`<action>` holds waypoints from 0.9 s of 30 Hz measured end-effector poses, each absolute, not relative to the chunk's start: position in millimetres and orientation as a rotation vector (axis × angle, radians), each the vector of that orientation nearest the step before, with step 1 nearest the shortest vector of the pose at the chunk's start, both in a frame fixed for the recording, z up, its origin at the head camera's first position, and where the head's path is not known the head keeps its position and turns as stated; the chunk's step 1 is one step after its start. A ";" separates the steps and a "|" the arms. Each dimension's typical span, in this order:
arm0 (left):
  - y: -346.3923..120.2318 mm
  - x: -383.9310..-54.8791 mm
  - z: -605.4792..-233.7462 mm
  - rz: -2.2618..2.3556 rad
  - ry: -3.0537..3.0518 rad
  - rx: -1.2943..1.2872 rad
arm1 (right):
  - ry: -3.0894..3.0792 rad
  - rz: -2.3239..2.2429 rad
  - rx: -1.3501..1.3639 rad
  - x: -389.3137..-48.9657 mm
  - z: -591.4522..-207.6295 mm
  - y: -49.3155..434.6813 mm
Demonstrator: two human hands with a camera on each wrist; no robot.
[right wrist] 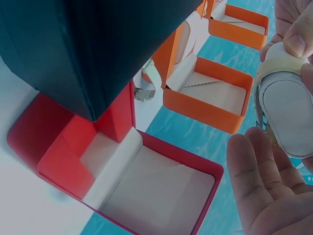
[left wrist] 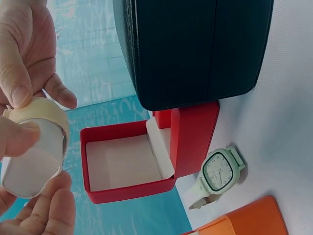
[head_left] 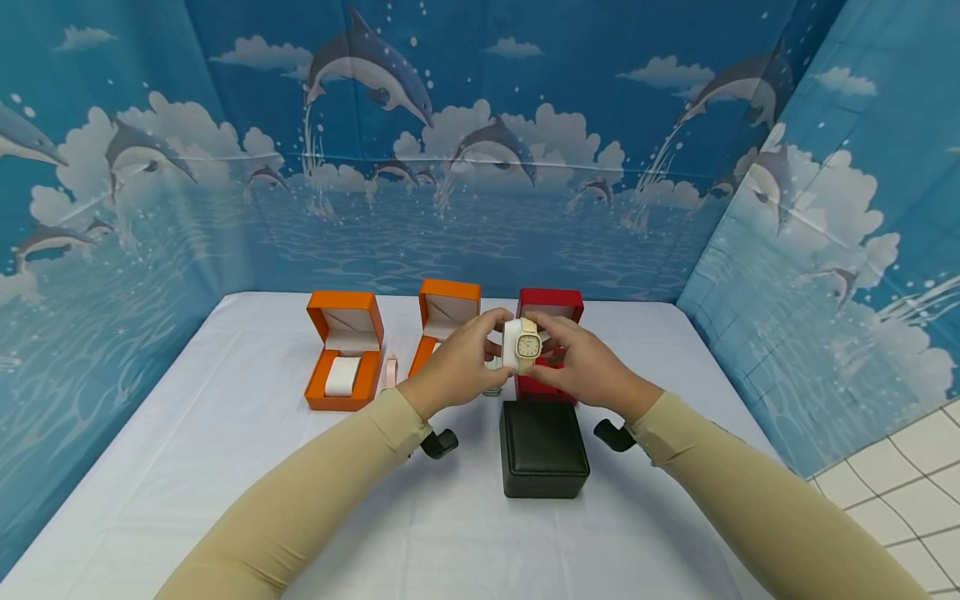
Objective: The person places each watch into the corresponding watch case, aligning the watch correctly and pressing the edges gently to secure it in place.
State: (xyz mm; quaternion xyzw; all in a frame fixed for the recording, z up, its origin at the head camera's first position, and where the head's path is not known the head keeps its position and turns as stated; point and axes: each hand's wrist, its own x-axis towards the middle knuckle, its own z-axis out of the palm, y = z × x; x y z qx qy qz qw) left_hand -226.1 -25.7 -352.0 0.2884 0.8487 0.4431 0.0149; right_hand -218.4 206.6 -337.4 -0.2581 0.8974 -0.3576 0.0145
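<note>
Over the red box, a cream-strapped wristwatch (head_left: 528, 345) with a squarish gold-rimmed dial wraps round a white watch cushion (head_left: 511, 343). My left hand (head_left: 459, 367) grips the cushion from the left, thumb below and fingers above. From the right, my right hand (head_left: 588, 367) pinches the watch at its strap. In both wrist views the cushion's smooth oval end shows between the hands. Beneath them stands the open red watch box (left wrist: 128, 193), its lid raised. Beside that box lies a pale green watch (left wrist: 218, 171), mostly hidden by my left hand in the head view.
A closed black box (head_left: 546, 446) stands in front of the red one. Two open orange boxes (head_left: 342, 403) are to the left, the leftmost holding a white cushion (head_left: 342, 377). Between them lies a pink-strapped watch (head_left: 391, 372). A dolphin-print curtain (head_left: 480, 225) closes off the table's back.
</note>
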 end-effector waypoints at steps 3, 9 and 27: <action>-25.7 -226.2 -352.3 1.378 2.643 0.900 | 2.794 -1.114 -0.804 -218.5 -337.3 206.5; -25.0 -226.8 -352.6 1.379 2.644 0.904 | 2.798 -1.106 -0.812 -218.2 -336.6 205.9; -22.0 -225.3 -350.0 1.372 2.624 0.878 | 2.803 -1.076 -0.826 -217.7 -336.2 206.4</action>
